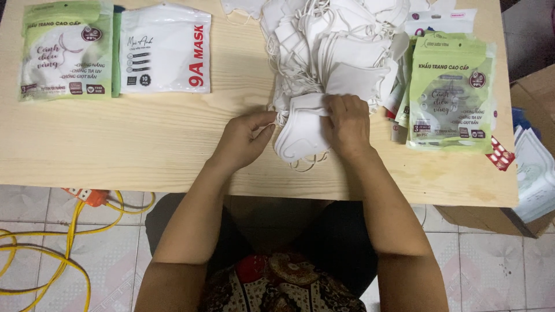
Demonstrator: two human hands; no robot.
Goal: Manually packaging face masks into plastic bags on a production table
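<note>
A small stack of white face masks (300,134) lies near the front of the wooden table (144,144). My right hand (348,124) rests on top of the stack and grips its upper edge. My left hand (245,138) touches the stack's left side, pinching at the ear loops with thumb and fingers. Behind them a large heap of loose white masks (335,46) spreads toward the far edge.
A pile of green mask pouches (451,92) sits at the right. A filled green pouch (66,49) and a filled white pouch (165,49) lie at the far left. A cardboard box (520,214) stands at the right; yellow cable (52,254) lies on the tiled floor.
</note>
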